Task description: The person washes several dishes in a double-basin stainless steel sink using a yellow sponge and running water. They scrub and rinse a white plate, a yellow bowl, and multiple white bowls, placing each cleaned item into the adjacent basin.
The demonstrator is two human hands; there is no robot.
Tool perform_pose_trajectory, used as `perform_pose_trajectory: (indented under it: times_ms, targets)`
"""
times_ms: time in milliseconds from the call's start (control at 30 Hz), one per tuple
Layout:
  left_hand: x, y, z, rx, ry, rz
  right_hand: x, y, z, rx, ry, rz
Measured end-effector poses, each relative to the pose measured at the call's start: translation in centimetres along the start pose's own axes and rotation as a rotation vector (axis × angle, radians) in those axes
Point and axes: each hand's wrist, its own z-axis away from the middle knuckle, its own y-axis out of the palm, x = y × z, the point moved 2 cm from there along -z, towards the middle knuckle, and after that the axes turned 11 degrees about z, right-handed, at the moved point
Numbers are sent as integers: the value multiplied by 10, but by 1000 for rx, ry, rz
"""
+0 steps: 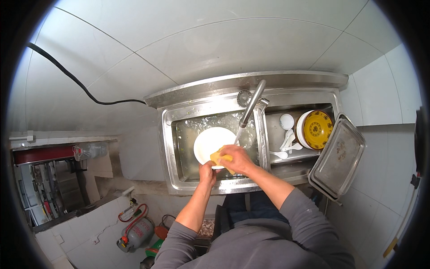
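Observation:
A white plate is held above the water in the left basin of a stainless steel sink. My left hand grips its near rim. In my right hand is a yellow sponge, pressed against the plate near that same rim. A stream of water from the faucet comes down beside my right hand, over the plate's right side. Greenish bits float in the cloudy water around it.
The right basin holds a small white bowl, several white spoons and stacked dishes with a yellow patterned plate outermost. Metal trays lean at its right end. A sink strainer lies behind the faucet; a gas cylinder stands lower left.

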Motion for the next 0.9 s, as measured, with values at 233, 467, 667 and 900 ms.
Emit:
perform_pose_trajectory:
  times_ms: [233,467,667,900]
  targets:
    - [16,14,-1,26,433,-60,-27,42,14,-433,1094,-616]
    - [25,14,7,46,598,-231,-6,63,5,-162,1348,-910]
    - [-2,18,2,65,477,-256,-3,60,6,-183,1124,-694]
    - [-71,21,9,123,-79,-654,-54,9,-6,-114,595,-200]
